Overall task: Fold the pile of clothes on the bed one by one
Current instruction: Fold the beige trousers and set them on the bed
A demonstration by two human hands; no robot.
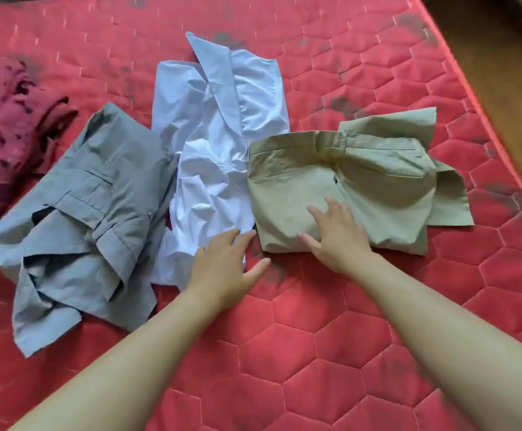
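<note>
The bed (315, 353) shows its red hexagon-quilted mattress bare across the whole near part, around and between the two forearms, and in a strip to the right of the clothes. Its right edge runs diagonally through the upper right corner, with brown floor (502, 57) beyond it. The folded khaki trousers (377, 188) lie right of centre, well inside that edge. The right hand (339, 236) rests flat on their near left corner, its fingers (334, 206) straight and spread apart. Just beside them, touching on the left, lies a crumpled white shirt (216, 135). The left hand (222, 269) lies on its near hem, fingers (238, 241) straight and close together, the thumb out over the mattress. Loosely bunched grey trousers (98, 197) lie against the shirt's left side. A dark red garment (8, 126) is cut off by the left border and blurred, so its kind cannot be told. Part of the shirt is hidden under the khaki trousers' edge. A small dark tab at the khaki seat seam is too small to read.
</note>
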